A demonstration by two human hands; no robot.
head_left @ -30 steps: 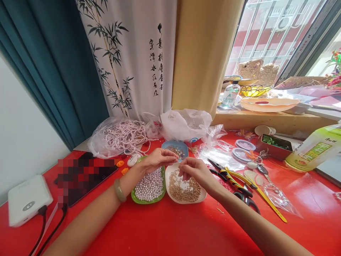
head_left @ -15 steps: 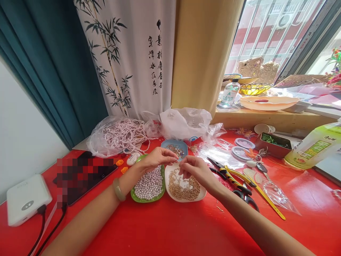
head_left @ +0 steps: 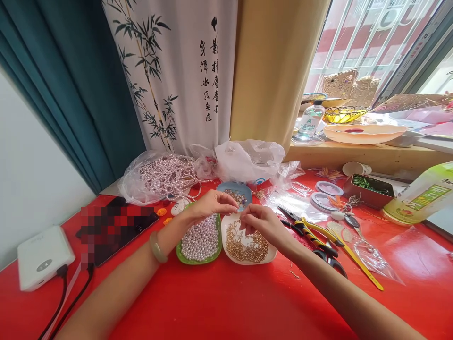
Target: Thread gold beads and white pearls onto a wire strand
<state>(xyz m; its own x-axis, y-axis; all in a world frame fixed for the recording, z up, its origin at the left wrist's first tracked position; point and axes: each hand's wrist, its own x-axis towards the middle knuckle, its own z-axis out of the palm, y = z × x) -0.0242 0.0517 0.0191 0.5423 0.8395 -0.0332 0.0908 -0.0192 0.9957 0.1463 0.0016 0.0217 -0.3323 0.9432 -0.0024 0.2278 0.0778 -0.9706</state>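
Observation:
My left hand [head_left: 215, 204], with a bangle [head_left: 157, 247] at its wrist, is closed in a pinch above the back of the trays. Close beside it, my right hand [head_left: 257, 219] pinches too, over the white tray [head_left: 228, 252] of small gold beads [head_left: 253, 255]. Whatever lies between the fingertips is too small to make out. Below my left hand stands a green tray [head_left: 180, 257] filled with pearly lilac-white beads [head_left: 200, 241]. Behind both hands is a blue tray [head_left: 244, 189] with mixed small pieces.
Pliers [head_left: 311, 231] and scissors [head_left: 332, 264] lie right of the trays, near thread spools [head_left: 323, 200]. Strings of pearls in a plastic bag [head_left: 130, 184] rest at the back left. A white power bank [head_left: 46, 257] with cables lies left; a large bottle [head_left: 421, 193] lies right.
The view has shifted slightly, so everything sits a little further right and higher. Both hands keep nearly the same pinched pose, fingertips close together.

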